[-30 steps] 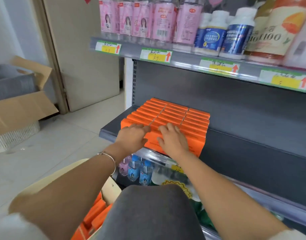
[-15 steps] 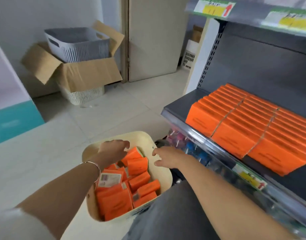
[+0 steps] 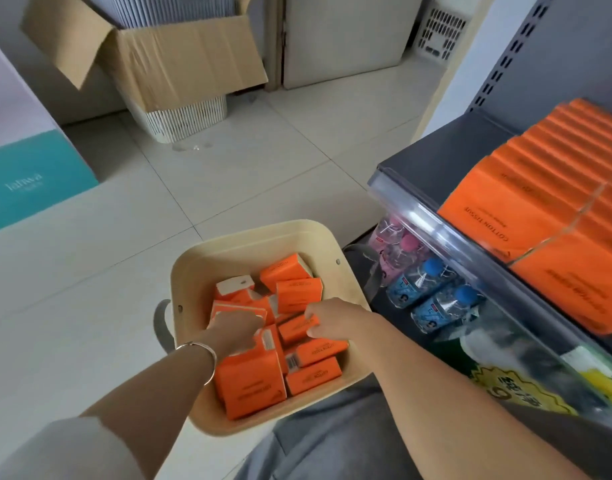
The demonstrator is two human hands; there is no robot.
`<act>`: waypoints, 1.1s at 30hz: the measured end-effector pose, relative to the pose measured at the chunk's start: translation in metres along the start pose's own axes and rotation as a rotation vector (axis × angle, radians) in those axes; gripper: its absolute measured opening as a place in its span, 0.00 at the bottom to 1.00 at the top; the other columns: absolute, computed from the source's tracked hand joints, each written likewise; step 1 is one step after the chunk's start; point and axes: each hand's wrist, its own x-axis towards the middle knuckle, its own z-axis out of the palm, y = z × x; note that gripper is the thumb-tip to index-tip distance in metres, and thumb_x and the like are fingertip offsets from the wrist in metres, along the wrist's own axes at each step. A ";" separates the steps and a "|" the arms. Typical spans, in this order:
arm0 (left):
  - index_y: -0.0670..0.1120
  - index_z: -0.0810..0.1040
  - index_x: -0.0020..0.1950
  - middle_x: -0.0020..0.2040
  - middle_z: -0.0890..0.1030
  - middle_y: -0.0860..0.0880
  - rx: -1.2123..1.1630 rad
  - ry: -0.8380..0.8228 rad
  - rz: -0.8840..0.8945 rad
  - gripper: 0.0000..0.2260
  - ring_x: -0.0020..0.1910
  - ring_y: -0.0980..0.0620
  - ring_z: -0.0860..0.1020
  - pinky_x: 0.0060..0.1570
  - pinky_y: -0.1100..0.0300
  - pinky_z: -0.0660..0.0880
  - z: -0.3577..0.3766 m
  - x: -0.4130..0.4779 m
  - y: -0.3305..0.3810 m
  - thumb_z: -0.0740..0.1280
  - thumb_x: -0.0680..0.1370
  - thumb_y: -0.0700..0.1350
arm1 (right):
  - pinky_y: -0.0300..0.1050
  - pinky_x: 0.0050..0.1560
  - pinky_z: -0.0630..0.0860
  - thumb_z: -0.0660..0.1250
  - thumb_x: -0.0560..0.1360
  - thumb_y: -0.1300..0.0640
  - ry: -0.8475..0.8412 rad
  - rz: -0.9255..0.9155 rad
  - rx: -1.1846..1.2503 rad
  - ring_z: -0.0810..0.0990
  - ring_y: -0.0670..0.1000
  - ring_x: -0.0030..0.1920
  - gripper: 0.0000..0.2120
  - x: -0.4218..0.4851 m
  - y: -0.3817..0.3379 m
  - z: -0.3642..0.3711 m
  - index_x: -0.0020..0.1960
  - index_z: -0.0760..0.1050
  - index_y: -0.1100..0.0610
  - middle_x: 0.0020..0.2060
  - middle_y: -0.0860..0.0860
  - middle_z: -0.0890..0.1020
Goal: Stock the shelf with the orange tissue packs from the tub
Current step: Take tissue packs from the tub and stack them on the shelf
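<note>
Packs dominate the head view: loose orange tissue packs (image 3: 250,382) lie jumbled in a cream tub (image 3: 249,233) on the tiled floor, with their long axes pointing every way and several tipped on edge. One shows a barcode and others show white end panels.

The right hand (image 3: 332,318) pinches an orange tissue pack (image 3: 294,329) between curled fingers and thumb. This pack's long axis runs from lower left up to the right. The left hand (image 3: 233,332), with a bracelet (image 3: 200,348) at its wrist, reaches down among the packs. Its fingertips are hidden, so whether it grips anything cannot be told.

To the right, stocked packs (image 3: 526,188) stand on edge in tight rows on the grey shelf (image 3: 446,164), partly cut off by the frame. "COTTON TISSUE" reads sideways on the front one. Below the shelf lie bottles (image 3: 432,306) with pink and blue caps.

The pale lettering on a teal box (image 3: 30,178) at the far left is too blurred to read.
</note>
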 end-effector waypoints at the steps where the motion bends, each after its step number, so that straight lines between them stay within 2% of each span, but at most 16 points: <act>1: 0.52 0.70 0.68 0.65 0.74 0.48 0.006 -0.036 0.004 0.18 0.64 0.46 0.72 0.59 0.52 0.73 0.008 0.003 0.002 0.61 0.78 0.47 | 0.49 0.59 0.72 0.60 0.79 0.50 -0.012 0.008 0.017 0.73 0.54 0.61 0.19 0.004 0.002 0.002 0.69 0.67 0.52 0.64 0.53 0.73; 4: 0.51 0.65 0.71 0.68 0.69 0.45 0.010 -0.106 0.025 0.26 0.67 0.44 0.68 0.62 0.49 0.71 0.029 0.006 0.007 0.66 0.75 0.52 | 0.49 0.60 0.72 0.61 0.79 0.50 -0.040 0.032 0.047 0.73 0.54 0.62 0.20 0.016 0.005 0.007 0.70 0.66 0.52 0.65 0.53 0.73; 6: 0.55 0.59 0.74 0.71 0.64 0.44 -0.008 -0.122 0.042 0.32 0.69 0.42 0.64 0.64 0.47 0.68 0.042 0.005 0.008 0.68 0.73 0.53 | 0.49 0.61 0.72 0.61 0.79 0.50 -0.054 0.037 0.069 0.73 0.54 0.62 0.20 0.023 0.004 0.010 0.70 0.67 0.52 0.65 0.52 0.73; 8: 0.59 0.56 0.74 0.72 0.59 0.44 -0.011 -0.110 0.054 0.33 0.69 0.42 0.61 0.65 0.47 0.64 0.050 0.002 0.012 0.68 0.73 0.54 | 0.49 0.62 0.72 0.62 0.79 0.50 -0.048 0.036 0.087 0.73 0.54 0.62 0.20 0.029 0.003 0.011 0.69 0.67 0.52 0.65 0.52 0.73; 10: 0.57 0.58 0.73 0.72 0.58 0.44 -0.011 -0.063 0.039 0.31 0.69 0.41 0.61 0.67 0.47 0.62 0.055 0.003 0.019 0.69 0.73 0.52 | 0.49 0.62 0.72 0.61 0.79 0.50 -0.035 0.034 0.110 0.73 0.54 0.62 0.19 0.032 0.001 0.009 0.69 0.68 0.52 0.65 0.52 0.73; 13: 0.48 0.64 0.70 0.71 0.60 0.45 -0.036 0.020 -0.014 0.27 0.68 0.43 0.63 0.66 0.47 0.65 0.055 0.006 0.030 0.70 0.73 0.47 | 0.49 0.61 0.72 0.61 0.79 0.50 -0.030 0.031 0.129 0.74 0.54 0.61 0.18 0.034 -0.002 0.005 0.68 0.68 0.52 0.64 0.53 0.73; 15: 0.46 0.66 0.68 0.69 0.61 0.46 -0.042 0.030 -0.025 0.25 0.67 0.44 0.64 0.65 0.48 0.66 0.052 0.008 0.031 0.69 0.73 0.44 | 0.50 0.62 0.72 0.61 0.79 0.50 -0.034 0.033 0.143 0.74 0.53 0.60 0.18 0.034 -0.004 0.005 0.68 0.68 0.52 0.63 0.52 0.74; 18: 0.46 0.68 0.66 0.66 0.68 0.45 -0.039 0.016 0.013 0.23 0.65 0.44 0.66 0.66 0.48 0.63 0.042 0.008 0.024 0.69 0.73 0.47 | 0.50 0.62 0.72 0.62 0.79 0.50 -0.033 0.042 0.159 0.74 0.53 0.61 0.19 0.034 -0.005 0.006 0.68 0.68 0.52 0.63 0.52 0.74; 23: 0.50 0.66 0.66 0.63 0.75 0.47 -0.198 0.006 -0.013 0.24 0.66 0.44 0.68 0.67 0.46 0.60 0.014 0.004 -0.002 0.69 0.73 0.52 | 0.49 0.63 0.72 0.61 0.79 0.51 -0.059 0.038 0.115 0.74 0.53 0.61 0.18 0.027 -0.013 0.008 0.68 0.69 0.53 0.64 0.52 0.74; 27: 0.55 0.63 0.68 0.61 0.77 0.52 -0.379 0.070 -0.124 0.22 0.64 0.47 0.73 0.64 0.45 0.64 -0.006 -0.002 -0.032 0.65 0.76 0.51 | 0.49 0.63 0.72 0.60 0.80 0.52 -0.077 -0.001 0.051 0.75 0.53 0.61 0.17 0.023 -0.028 0.010 0.67 0.70 0.55 0.63 0.53 0.75; 29: 0.54 0.60 0.71 0.66 0.72 0.50 -0.491 0.116 -0.195 0.23 0.64 0.45 0.73 0.63 0.43 0.68 -0.016 -0.003 -0.044 0.62 0.77 0.51 | 0.51 0.62 0.73 0.60 0.80 0.53 -0.088 -0.027 0.008 0.76 0.55 0.61 0.16 0.026 -0.036 0.015 0.66 0.71 0.56 0.62 0.54 0.77; 33: 0.53 0.51 0.75 0.70 0.67 0.45 -0.394 0.181 -0.222 0.25 0.61 0.40 0.75 0.53 0.47 0.75 -0.028 -0.001 -0.048 0.57 0.81 0.49 | 0.53 0.57 0.76 0.61 0.79 0.53 -0.112 -0.081 -0.117 0.78 0.55 0.57 0.16 0.042 -0.048 0.031 0.64 0.72 0.57 0.58 0.54 0.78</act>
